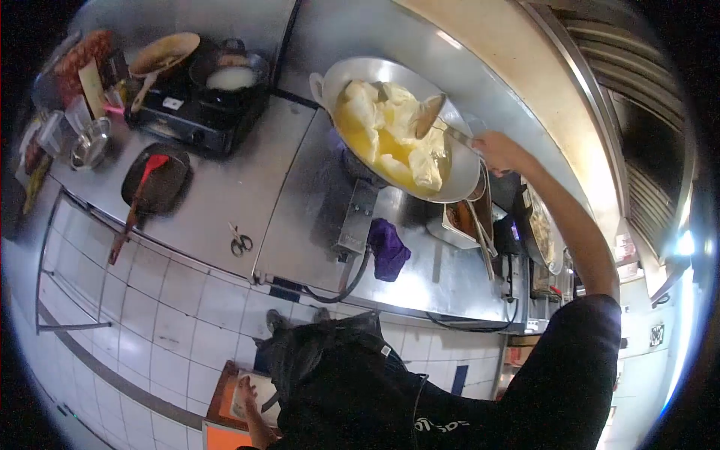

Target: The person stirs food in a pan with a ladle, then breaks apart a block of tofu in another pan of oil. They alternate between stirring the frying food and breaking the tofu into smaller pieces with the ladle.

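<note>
My right hand (501,153) is closed around the handle of a metal ladle (430,116). The ladle's bowl is over a large two-handled metal wok (465,176), which holds yellow liquid and several pale, soft-looking lumps (426,169). Below the wok sits a boxy metal burner unit (355,216) with a hose. At the lower left, my left hand (247,391) lies on or against a white container (264,390) over an orange box, its fingers somewhat apart. The exact contact there is too small to make out.
Scissors (240,241), a dark square pan (169,184) with a red-headed brush (154,163), and a black stove (180,124) with two pans stand left. A purple cloth (388,251), a metal tray (454,229) and another filled pan (538,225) are right. Tiled floor shows below.
</note>
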`<state>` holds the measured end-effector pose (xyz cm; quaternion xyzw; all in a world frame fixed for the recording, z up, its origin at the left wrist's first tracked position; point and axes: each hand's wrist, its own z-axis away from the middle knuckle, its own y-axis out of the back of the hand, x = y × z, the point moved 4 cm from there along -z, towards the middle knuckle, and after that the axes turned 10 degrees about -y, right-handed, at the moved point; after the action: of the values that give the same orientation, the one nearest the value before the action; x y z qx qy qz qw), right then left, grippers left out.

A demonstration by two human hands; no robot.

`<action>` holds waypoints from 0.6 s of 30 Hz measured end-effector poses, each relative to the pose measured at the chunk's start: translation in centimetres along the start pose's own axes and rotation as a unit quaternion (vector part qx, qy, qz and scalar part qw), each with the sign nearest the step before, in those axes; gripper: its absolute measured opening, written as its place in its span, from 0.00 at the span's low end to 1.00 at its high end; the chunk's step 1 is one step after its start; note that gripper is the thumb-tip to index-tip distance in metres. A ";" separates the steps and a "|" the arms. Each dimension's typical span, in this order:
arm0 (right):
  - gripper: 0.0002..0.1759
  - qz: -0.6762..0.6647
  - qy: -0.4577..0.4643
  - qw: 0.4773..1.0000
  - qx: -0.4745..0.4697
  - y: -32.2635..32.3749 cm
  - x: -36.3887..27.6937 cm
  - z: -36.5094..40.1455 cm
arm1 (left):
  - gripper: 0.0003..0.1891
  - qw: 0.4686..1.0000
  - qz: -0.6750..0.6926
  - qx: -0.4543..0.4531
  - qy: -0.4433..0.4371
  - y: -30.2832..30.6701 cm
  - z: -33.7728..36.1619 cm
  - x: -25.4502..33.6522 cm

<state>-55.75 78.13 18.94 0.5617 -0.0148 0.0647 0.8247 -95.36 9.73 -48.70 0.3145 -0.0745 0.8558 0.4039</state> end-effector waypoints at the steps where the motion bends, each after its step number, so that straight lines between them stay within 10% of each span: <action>1: 0.14 -0.094 -0.032 0.994 -0.042 1.3 1.9 0.6 | 0.27 1.000 0.000 -0.010 0.001 -0.3 1.0 0.7; 5: 0.13 -0.014 -0.116 0.993 0.023 0.8 12.1 -0.6 | 0.26 0.999 0.034 -0.041 0.008 1.2 -2.0 -2.0; 8: 0.13 0.080 0.116 0.955 0.260 -3.2 16.6 -3.0 | 0.26 0.993 0.085 -0.055 0.057 0.7 -1.8 -2.1; 11: 0.14 -0.029 0.033 0.990 0.134 -5.9 15.8 -1.5 | 0.29 0.982 0.059 -0.100 -0.152 -1.7 1.6 -0.6; 15: 0.14 -0.130 -0.071 0.989 0.009 -4.8 14.1 0.7 | 0.28 1.000 0.003 -0.018 -0.008 -5.2 2.4 0.0; 18: 0.15 -0.139 -0.068 0.988 -0.029 -3.9 15.8 -1.0 | 0.25 0.997 0.055 0.004 -0.063 -9.3 9.0 2.7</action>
<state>-39.65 79.05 16.47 0.5374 0.0052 -0.0895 0.8386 -85.55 14.21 -41.15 0.3649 -0.1134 0.8554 0.3498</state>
